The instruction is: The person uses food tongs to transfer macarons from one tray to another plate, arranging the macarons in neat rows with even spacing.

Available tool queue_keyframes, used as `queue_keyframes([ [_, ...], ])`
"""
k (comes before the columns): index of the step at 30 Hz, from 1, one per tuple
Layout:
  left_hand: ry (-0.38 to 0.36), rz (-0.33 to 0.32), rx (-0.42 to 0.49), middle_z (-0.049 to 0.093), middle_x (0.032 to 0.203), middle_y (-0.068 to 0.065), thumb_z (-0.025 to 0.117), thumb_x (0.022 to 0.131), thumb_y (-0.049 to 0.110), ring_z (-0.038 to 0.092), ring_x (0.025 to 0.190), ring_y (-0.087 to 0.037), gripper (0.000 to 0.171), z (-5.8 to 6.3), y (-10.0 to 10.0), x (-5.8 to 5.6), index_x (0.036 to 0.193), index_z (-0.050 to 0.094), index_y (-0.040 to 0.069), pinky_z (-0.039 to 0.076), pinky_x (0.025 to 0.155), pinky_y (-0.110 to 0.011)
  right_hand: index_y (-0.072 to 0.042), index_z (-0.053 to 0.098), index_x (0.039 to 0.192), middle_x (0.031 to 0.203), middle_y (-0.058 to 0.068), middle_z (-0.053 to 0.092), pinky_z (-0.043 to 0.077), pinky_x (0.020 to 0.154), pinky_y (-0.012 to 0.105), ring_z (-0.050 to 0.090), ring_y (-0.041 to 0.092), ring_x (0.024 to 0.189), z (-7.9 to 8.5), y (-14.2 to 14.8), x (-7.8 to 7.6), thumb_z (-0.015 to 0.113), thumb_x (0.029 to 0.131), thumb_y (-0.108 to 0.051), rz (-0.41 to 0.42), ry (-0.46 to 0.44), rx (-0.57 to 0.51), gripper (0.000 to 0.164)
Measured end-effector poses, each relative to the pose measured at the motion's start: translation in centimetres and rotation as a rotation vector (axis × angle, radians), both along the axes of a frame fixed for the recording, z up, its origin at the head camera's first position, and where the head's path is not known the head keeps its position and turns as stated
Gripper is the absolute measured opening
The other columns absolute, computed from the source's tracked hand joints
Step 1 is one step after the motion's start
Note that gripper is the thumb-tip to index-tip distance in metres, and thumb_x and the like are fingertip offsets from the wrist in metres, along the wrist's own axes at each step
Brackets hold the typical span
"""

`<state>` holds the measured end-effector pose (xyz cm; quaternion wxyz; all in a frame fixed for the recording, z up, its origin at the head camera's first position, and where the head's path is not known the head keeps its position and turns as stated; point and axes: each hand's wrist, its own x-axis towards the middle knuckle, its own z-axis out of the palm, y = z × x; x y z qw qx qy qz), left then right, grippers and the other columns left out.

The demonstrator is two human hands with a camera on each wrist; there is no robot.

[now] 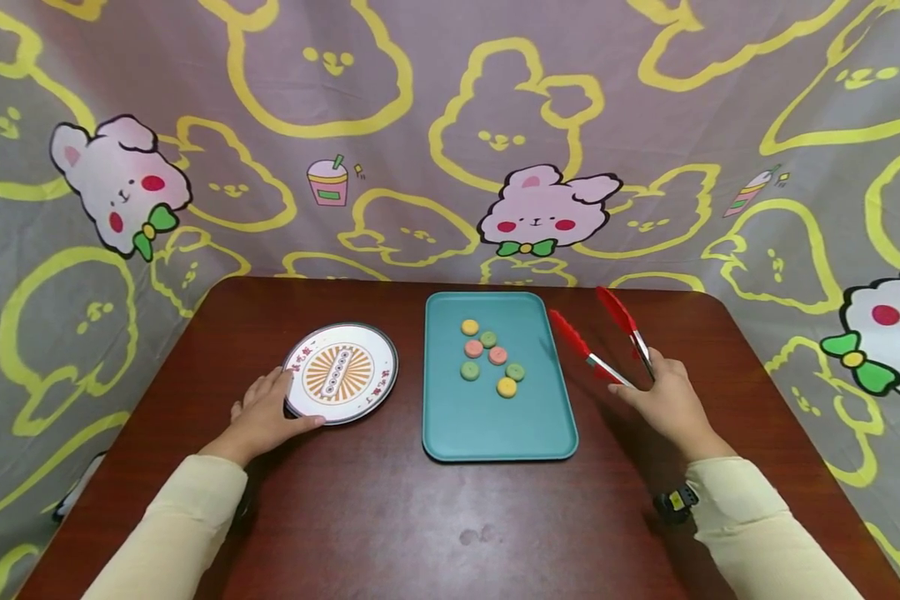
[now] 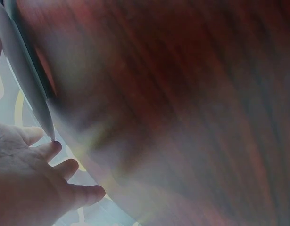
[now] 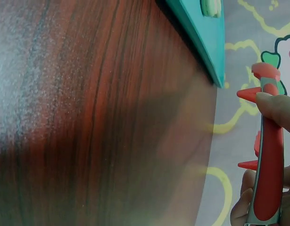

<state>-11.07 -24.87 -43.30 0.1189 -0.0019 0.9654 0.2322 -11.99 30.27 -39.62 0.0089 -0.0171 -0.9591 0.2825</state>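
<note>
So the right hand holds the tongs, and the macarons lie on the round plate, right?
Not quite: the macarons lie on the teal tray, not the round plate, as the head view shows. The right hand does hold the tongs.

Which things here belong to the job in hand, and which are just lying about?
Likely in the job:
red-tipped tongs, held in the right hand
seven macarons on the teal tray
round printed plate, touched by the left hand

Just surroundings:
wooden table
cartoon-print backdrop
</note>
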Motion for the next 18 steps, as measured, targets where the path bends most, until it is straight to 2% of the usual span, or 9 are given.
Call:
queue_keyframes([
  [18, -0.005, 0.002, 0.004, 0.012, 0.152, -0.035, 0.072, 0.075, 0.062, 0.008, 0.137, -0.055, 0.116, 0.3, 0.0, 0.2, 0.15, 0.015, -0.006, 0.009, 0.099, -0.077, 0.011, 0.026, 0.145, 0.117, 0.032, 0.042, 0.048, 0.078, 0.056, 0.05, 0.041, 0.097, 1.2, -1.0, 0.6, 0.076, 0.082, -0.032, 0.045, -0.005, 0.033, 0.091],
])
